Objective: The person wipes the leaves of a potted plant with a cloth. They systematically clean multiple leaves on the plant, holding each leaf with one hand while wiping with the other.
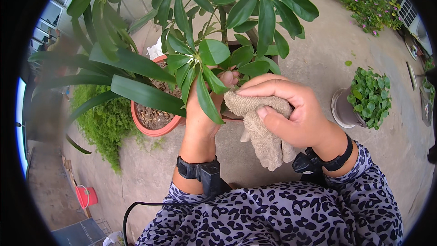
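Note:
My right hand (293, 106) grips a folded beige terry cloth (266, 133), its thumb and fingers pressed into it. Part of the cloth hangs loose below the palm. My left hand (229, 78) reaches in among the glossy leaves (214, 52) of an umbrella plant (266, 20). Leaves cover much of that hand, so its grip is hidden; a few fingertips show beside the lower leaves. The cloth's upper end lies close to those fingertips. Behind the hands, foliage largely hides the plant's dark pot (273, 62).
Left of the plant stands an orange pot (160, 131) with long strap leaves (146, 92) reaching out. Feathery greenery (99, 116) spreads beside it. On the concrete floor (307, 58) at right is a brown pot (346, 107) of round-leaved plants. A red bucket (87, 196) sits lower left.

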The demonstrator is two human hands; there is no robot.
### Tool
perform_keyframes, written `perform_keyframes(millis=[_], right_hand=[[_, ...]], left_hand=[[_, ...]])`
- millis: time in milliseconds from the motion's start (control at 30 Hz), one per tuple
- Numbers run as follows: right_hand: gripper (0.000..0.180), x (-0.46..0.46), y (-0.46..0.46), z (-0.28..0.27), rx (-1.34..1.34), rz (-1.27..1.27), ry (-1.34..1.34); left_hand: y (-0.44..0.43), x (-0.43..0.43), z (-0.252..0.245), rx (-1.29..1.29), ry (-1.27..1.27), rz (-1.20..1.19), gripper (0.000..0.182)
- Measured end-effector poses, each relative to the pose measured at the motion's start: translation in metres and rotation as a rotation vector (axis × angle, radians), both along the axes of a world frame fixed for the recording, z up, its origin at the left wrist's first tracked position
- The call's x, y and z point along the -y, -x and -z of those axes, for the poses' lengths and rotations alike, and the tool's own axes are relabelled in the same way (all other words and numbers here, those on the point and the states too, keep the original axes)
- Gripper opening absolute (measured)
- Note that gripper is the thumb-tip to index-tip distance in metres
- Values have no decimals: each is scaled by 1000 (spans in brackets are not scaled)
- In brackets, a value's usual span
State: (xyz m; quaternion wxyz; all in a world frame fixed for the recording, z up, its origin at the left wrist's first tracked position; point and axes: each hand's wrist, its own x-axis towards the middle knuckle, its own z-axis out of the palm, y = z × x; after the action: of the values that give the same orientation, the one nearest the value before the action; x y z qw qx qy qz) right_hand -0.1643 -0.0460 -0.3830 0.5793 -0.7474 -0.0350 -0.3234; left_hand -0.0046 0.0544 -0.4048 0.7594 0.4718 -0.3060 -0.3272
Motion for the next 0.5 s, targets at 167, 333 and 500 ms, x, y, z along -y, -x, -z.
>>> perform_keyframes(millis=[167,333,500], right_hand=[[41,7,-7,4,94,390,413],[45,7,-17,20,-42,460,654],[47,17,-25,28,-52,498,577]], left_hand=[[4,2,0,105,-82,-31,36],[4,-1,-1,107,-189,57,50],[2,-2,1,89,-216,68,46]])
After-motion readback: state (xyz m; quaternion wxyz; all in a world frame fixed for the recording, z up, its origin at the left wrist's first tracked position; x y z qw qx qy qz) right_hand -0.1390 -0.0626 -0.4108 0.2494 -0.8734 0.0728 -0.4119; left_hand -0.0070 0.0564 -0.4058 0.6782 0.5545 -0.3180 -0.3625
